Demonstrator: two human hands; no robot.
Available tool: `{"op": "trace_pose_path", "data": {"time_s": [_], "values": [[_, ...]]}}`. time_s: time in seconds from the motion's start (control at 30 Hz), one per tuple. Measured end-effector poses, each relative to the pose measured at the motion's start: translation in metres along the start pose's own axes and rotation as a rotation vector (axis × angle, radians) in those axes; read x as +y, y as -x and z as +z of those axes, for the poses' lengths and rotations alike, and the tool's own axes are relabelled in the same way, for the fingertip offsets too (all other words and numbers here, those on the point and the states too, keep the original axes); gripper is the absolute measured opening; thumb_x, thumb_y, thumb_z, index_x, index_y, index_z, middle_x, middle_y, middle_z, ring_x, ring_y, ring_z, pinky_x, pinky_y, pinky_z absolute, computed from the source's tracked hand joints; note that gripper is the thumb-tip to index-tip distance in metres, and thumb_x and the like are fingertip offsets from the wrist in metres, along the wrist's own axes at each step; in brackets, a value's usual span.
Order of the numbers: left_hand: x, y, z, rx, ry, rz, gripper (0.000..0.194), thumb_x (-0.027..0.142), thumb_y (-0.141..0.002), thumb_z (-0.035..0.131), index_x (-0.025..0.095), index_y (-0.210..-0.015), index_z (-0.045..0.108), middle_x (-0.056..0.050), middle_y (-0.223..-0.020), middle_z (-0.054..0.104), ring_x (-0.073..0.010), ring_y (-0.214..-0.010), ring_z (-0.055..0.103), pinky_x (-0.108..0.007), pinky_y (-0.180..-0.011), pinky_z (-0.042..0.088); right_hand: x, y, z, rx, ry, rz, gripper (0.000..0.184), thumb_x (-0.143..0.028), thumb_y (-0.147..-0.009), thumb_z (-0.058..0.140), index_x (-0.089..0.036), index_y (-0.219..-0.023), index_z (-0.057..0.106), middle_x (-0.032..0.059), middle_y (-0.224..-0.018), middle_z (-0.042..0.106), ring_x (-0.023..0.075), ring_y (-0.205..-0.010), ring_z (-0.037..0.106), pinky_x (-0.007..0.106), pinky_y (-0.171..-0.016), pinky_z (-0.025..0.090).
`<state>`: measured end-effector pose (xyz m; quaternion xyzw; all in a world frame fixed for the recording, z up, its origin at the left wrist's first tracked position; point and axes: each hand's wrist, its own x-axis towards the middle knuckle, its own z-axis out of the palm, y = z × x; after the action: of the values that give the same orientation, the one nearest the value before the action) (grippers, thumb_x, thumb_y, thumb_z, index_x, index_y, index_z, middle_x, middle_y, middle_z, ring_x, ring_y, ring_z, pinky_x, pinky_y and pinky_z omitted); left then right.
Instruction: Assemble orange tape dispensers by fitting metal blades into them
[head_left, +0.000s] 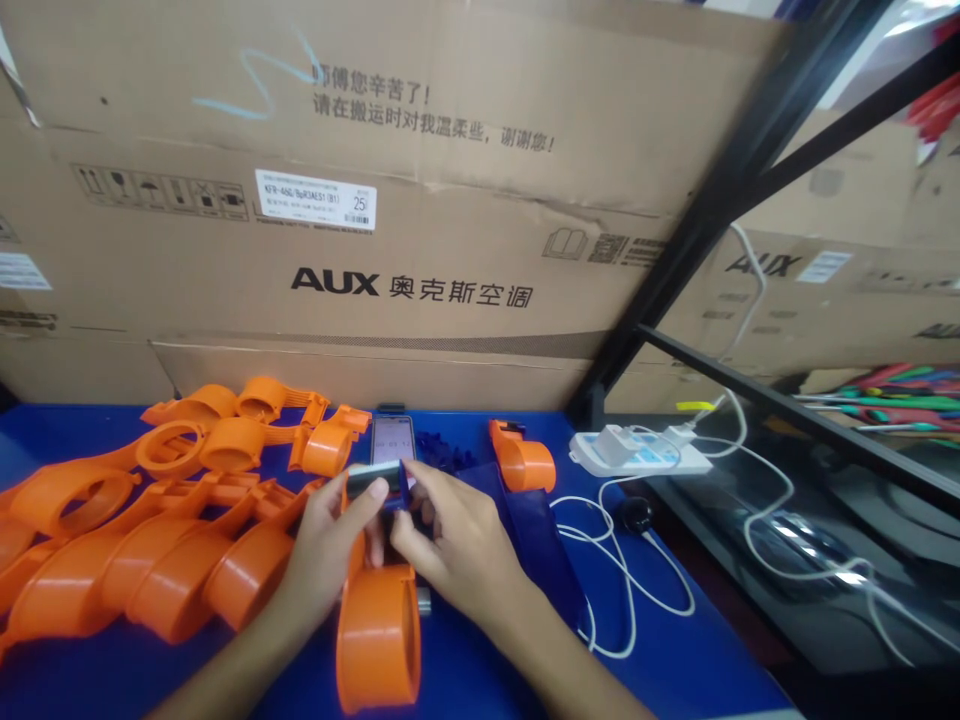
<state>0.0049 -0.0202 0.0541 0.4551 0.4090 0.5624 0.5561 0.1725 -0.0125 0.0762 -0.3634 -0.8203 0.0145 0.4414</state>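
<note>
My left hand (326, 550) grips the head of an orange tape dispenser (379, 640), its thumb lying over a dark part with a pale edge (375, 482). The dispenser's round hub hangs down toward me. My right hand (457, 535) is closed from the other side, fingertips pinching a small dark blue plastic piece (406, 488) against the dispenser's head. My fingers partly hide where the two meet. Just behind the hands, a phone (393, 437) showing a timer leans upright. Small dark blue pieces (442, 450) lie in a heap beside it.
Several orange dispensers (180, 575) crowd the left of the blue tabletop (675, 660). Another dispenser (527, 463) sits at the back right, near a dark blue bin or sheet (540, 540). A white power strip (641, 453) trails cables. Large cardboard boxes (420, 230) stand behind.
</note>
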Motion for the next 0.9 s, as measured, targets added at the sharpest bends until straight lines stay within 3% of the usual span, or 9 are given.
{"op": "trace_pose_path", "data": {"time_s": [0.13, 0.3, 0.63, 0.8, 0.9], "values": [[0.0, -0.001, -0.002, -0.016, -0.068, 0.033, 0.035, 0.046, -0.095, 0.066, 0.02, -0.075, 0.057, 0.006, -0.044, 0.051, -0.0086, -0.041, 0.042, -0.022, -0.05, 0.035, 0.003, 0.003, 0.002, 0.017, 0.047, -0.084, 0.038, -0.02, -0.097, 0.055, -0.008, -0.133, 0.059, 0.007, -0.08, 0.073, 0.0179, -0.064, 0.065, 0.033, -0.062, 0.06], [-0.002, -0.002, -0.003, -0.041, -0.067, 0.039, 0.033, 0.045, -0.096, 0.065, 0.02, -0.076, 0.057, 0.006, -0.043, 0.05, -0.0085, -0.04, 0.041, -0.022, -0.05, 0.034, 0.005, 0.004, 0.004, 0.029, 0.103, -0.145, 0.039, -0.017, -0.098, 0.053, -0.006, -0.136, 0.057, 0.0074, -0.079, 0.073, 0.0192, -0.065, 0.066, 0.036, -0.064, 0.063], [0.001, -0.002, -0.002, -0.048, 0.001, -0.016, 0.034, 0.049, -0.089, 0.072, 0.02, -0.076, 0.06, 0.005, -0.041, 0.051, -0.0092, -0.037, 0.041, -0.022, -0.046, 0.033, 0.003, 0.005, 0.004, 0.026, 0.096, -0.127, 0.042, -0.017, -0.099, 0.052, -0.005, -0.139, 0.057, 0.0086, -0.081, 0.073, 0.0196, -0.067, 0.066, 0.037, -0.065, 0.063], [0.01, -0.002, 0.004, -0.001, 0.203, -0.146, 0.041, 0.055, -0.086, 0.074, 0.018, -0.074, 0.059, 0.004, -0.042, 0.052, -0.0088, -0.037, 0.043, -0.02, -0.044, 0.034, 0.007, 0.001, 0.003, -0.02, -0.052, -0.049, 0.048, -0.023, -0.101, 0.055, -0.013, -0.148, 0.053, 0.0061, -0.082, 0.072, 0.0192, -0.07, 0.067, 0.033, -0.064, 0.061], [0.014, -0.003, 0.008, 0.055, 0.371, -0.249, 0.04, 0.052, -0.079, 0.082, 0.017, -0.082, 0.062, 0.002, -0.056, 0.063, -0.0102, -0.043, 0.053, -0.02, -0.045, 0.041, 0.009, 0.0, 0.004, -0.057, -0.032, -0.052, 0.047, -0.021, -0.102, 0.051, -0.015, -0.149, 0.053, 0.0057, -0.081, 0.072, 0.0187, -0.068, 0.066, 0.033, -0.065, 0.06]]}}
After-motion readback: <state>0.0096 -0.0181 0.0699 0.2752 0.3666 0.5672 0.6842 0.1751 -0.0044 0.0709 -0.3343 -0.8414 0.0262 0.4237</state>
